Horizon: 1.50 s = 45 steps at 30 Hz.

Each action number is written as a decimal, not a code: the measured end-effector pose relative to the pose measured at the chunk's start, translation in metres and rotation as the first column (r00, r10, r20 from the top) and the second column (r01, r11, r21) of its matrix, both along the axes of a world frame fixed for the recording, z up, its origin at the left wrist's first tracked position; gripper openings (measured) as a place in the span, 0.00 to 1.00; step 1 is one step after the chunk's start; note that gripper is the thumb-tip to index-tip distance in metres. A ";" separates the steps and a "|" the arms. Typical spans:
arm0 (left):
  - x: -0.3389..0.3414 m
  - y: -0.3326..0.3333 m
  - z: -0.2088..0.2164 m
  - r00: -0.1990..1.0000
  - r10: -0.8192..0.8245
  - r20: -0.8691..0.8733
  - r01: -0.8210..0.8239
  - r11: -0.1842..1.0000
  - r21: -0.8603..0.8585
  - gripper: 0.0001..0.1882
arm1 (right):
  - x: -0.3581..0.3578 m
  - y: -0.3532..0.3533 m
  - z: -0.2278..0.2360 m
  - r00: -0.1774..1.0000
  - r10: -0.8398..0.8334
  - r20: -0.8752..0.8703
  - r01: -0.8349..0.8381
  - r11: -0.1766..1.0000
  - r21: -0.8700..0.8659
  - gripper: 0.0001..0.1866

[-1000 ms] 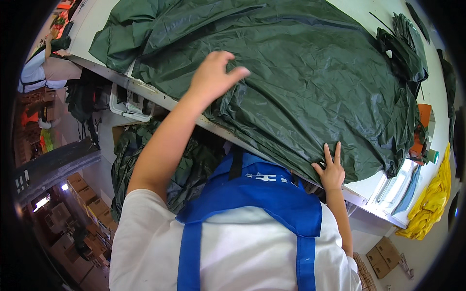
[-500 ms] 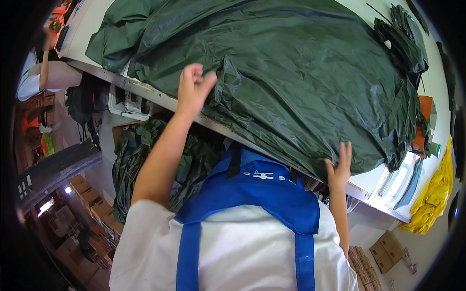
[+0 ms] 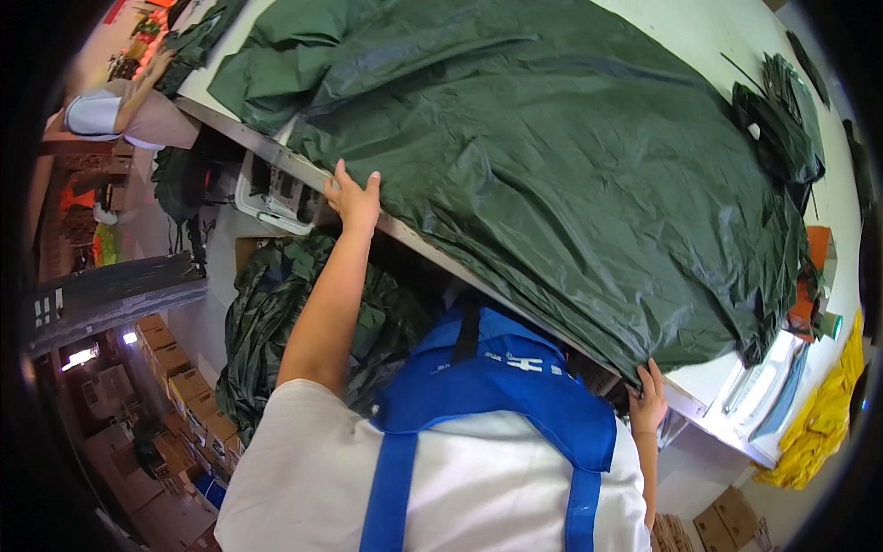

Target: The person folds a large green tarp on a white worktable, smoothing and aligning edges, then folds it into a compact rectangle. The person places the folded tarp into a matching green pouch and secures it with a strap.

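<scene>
The large dark green sheet of crinkled waterproof fabric (image 3: 570,175) lay spread over most of the white desk (image 3: 708,37), its near side hanging slightly over the desk's near edge. The left hand (image 3: 354,198) rested at that near edge, toward the left end of the fabric, fingers together and pressed against the fabric's border; whether it gripped the material could not be determined. The right hand (image 3: 648,405) was at the near edge toward the right corner, fingers curled up against the overhanging hem of the fabric, touching it; a firm grip could not be confirmed. A heap of similar dark green fabric (image 3: 285,322) lay below the desk on the left. A smaller folded dark green piece (image 3: 782,120) sat near the far right corner. Yellow material (image 3: 819,423) hung beyond the right end.
</scene>
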<state>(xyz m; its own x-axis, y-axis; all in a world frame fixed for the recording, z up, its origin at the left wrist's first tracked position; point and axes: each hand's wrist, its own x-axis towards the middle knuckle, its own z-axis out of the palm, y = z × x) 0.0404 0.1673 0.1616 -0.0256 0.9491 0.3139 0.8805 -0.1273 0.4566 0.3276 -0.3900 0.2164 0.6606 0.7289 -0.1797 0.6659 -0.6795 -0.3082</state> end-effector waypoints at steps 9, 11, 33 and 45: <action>-0.076 0.034 0.031 0.555 0.401 0.729 0.420 0.621 -0.661 0.34 | 0.031 -0.007 0.053 0.938 -0.272 -0.213 0.296 0.951 0.089 0.18; -0.107 0.024 0.021 0.798 0.367 0.478 0.131 0.668 -0.732 0.33 | 0.039 -0.023 0.065 0.950 -0.248 -0.190 0.234 0.968 -0.092 0.18; 0.066 0.191 0.072 0.874 -0.291 -0.389 0.407 0.877 0.256 0.22 | 0.020 -0.008 0.027 0.989 -0.146 -0.005 0.135 0.927 -0.350 0.17; 0.174 0.319 0.029 0.773 -0.466 -0.431 0.166 0.803 -0.572 0.34 | 0.020 -0.001 0.017 0.976 -0.217 0.025 0.204 0.864 -0.460 0.17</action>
